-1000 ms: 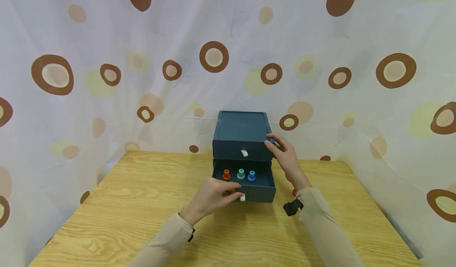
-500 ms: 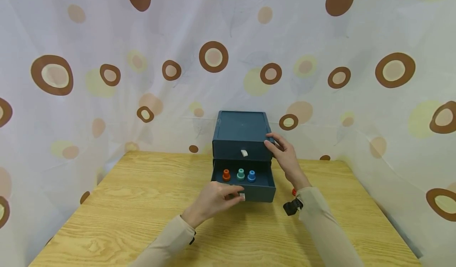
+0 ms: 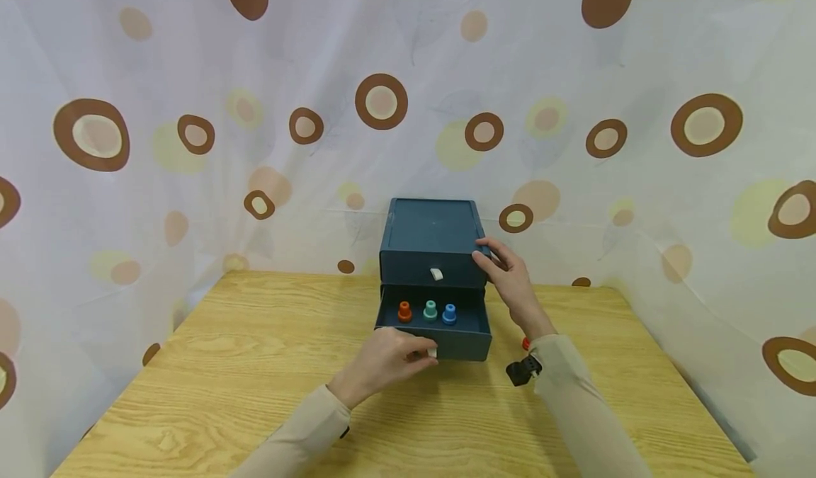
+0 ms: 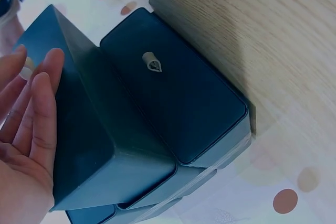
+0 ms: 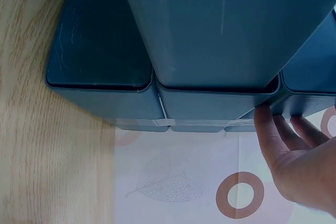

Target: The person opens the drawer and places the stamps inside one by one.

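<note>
A dark blue drawer cabinet (image 3: 433, 226) stands at the back of the table, its middle drawer (image 3: 462, 345) pulled out. My left hand (image 3: 385, 357) pinches the white tab (image 3: 433, 353) on that drawer's front between thumb and fingers. Inside the drawer stand an orange-red peg (image 3: 404, 312), a teal peg (image 3: 430, 311) and a blue peg (image 3: 449, 314), in a row. My right hand (image 3: 513, 283) rests on the cabinet's upper right corner. In the right wrist view, fairly straight fingers (image 5: 269, 135) touch the cabinet's side.
Above the open drawer, the top drawer with its white tab (image 3: 436, 274) is closed. The bottom drawer (image 4: 178, 87) is closed too. A red object (image 3: 526, 344) lies on the wooden table (image 3: 191, 365), mostly behind the right wrist. A patterned curtain (image 3: 408, 39) hangs behind.
My left hand has shifted slightly right, its fingers closing over the drawer's tab. The right hand keeps its place on the cabinet, and the pegs stand as before.
</note>
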Demonstrator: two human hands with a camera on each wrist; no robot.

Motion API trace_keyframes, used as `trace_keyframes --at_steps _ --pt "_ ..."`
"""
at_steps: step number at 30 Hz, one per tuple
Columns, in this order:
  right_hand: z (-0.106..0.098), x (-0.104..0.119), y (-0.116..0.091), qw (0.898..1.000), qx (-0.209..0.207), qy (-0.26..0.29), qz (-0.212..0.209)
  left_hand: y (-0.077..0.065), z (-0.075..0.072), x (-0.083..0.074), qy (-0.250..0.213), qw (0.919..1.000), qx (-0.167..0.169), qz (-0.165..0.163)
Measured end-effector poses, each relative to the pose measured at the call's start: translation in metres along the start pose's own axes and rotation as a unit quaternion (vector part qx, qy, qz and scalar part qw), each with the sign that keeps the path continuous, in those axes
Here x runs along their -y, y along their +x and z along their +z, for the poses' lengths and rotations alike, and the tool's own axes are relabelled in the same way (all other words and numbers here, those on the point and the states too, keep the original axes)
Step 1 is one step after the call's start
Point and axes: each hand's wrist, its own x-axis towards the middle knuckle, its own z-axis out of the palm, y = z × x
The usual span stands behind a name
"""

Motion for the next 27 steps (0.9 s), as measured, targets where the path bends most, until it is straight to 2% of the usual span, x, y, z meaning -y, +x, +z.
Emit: trace_keyframes --at_steps 10,16,27 --pt "0.000 -0.002 0.000 1.000 0.004 0.001 -0.001 0.004 0.008 0.007 -0.031 0.9988 -0.011 -0.036" --pt "-0.001 -0.003 0.001 1.000 0.004 0.001 -0.004 0.007 0.012 0.012 -0.042 0.9980 -0.032 -0.036" --pt "0.001 -0.002 0.000 1.000 0.004 0.005 0.002 0.012 0.016 0.021 -0.070 0.9944 -0.058 -0.054"
